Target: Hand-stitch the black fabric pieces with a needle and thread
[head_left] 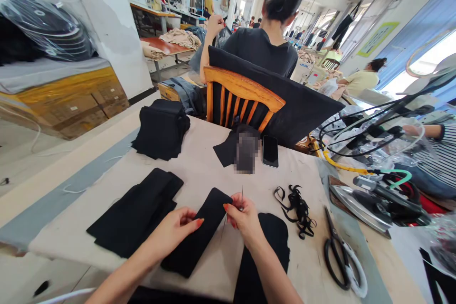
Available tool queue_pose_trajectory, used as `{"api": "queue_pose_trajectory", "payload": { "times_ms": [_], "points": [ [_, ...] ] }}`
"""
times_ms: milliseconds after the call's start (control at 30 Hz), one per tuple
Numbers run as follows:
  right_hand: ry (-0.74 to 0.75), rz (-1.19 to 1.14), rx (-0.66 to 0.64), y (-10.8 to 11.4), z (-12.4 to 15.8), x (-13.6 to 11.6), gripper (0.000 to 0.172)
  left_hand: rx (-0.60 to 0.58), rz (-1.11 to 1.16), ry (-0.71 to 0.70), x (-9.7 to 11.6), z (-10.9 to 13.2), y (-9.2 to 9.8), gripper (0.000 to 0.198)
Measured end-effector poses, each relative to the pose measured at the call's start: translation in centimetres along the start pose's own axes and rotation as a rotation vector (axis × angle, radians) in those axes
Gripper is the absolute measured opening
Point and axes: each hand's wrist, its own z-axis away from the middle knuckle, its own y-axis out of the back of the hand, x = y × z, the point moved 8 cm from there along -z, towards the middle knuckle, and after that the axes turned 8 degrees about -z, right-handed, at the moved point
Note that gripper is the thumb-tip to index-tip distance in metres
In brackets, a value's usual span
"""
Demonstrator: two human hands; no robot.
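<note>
A narrow black fabric strip [201,232] lies slantwise on the cloth-covered table [199,171] in front of me. My left hand [174,228] rests on the strip's left edge with thumb and forefinger pinched together. My right hand [242,218] is closed at the strip's upper right edge, pinching a thin needle [242,195] that points upward. A faint thread seems to run down from it. Another black piece [274,237] lies under my right wrist.
Black fabric stacks sit at left [137,211] and far left [162,128]. Black ribbon loops [297,209], big scissors [340,254] and an iron [370,199] lie to the right. A phone [270,150] lies ahead, behind it a wooden chair [242,99] with a seated person [267,38].
</note>
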Motion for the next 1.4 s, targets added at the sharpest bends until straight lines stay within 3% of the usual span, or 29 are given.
{"api": "queue_pose_trajectory", "payload": {
  "times_ms": [100, 233, 400, 533, 767, 867, 933, 1100, 1200, 1300, 1400],
  "points": [
    [0.03, -0.034, -0.054, -0.5, 0.9, -1.0, 0.033, -0.055, 0.134, 0.103, -0.3, 1.0, -0.5, 0.019],
    [0.066, -0.072, -0.07, -0.6, 1.9, -1.9, 0.036, -0.03, 0.348, 0.2, -1.0, 1.9, -0.9, 0.019],
    [0.101, -0.118, -0.032, -0.3, 2.7, -2.1, 0.035, -0.002, 0.486, 0.202, -0.6, 2.6, -1.5, 0.031],
    [0.102, -0.143, -0.032, -0.5, 3.1, -2.3, 0.033, -0.022, 0.47, 0.123, 0.5, 2.8, -1.7, 0.027],
    [0.023, -0.191, -0.036, -1.5, 3.8, -2.2, 0.033, 0.204, 0.31, -0.287, 2.9, 3.4, 1.5, 0.018],
    [-0.072, -0.261, -0.062, -2.6, 4.1, -1.7, 0.035, 0.22, 0.124, -0.539, 4.7, 4.9, 2.1, 0.017],
    [-0.118, -0.299, -0.068, -3.1, 4.3, -1.4, 0.037, 0.229, 0.01, -0.634, 5.2, 5.6, 2.3, 0.019],
    [-0.073, -0.231, -0.057, -3.9, 4.4, -1.4, 0.039, 0.391, -0.078, -0.561, 4.2, 5.8, 4.2, 0.011],
    [0.005, -0.104, -0.084, -5.0, 4.2, -1.7, 0.035, 0.446, -0.257, -0.52, 4.2, 6.1, 5.4, 0.017],
    [0.06, 0.018, -0.153, -7.2, 3.6, -1.5, 0.028, 0.462, -0.545, -0.522, 4.2, 7.0, 6.8, 0.019],
    [0.1, 0.086, -0.227, -10.6, 2.3, -1.1, 0.02, 0.517, -0.73, -0.442, 3.5, 7.3, 9.7, 0.027]
  ]
}}
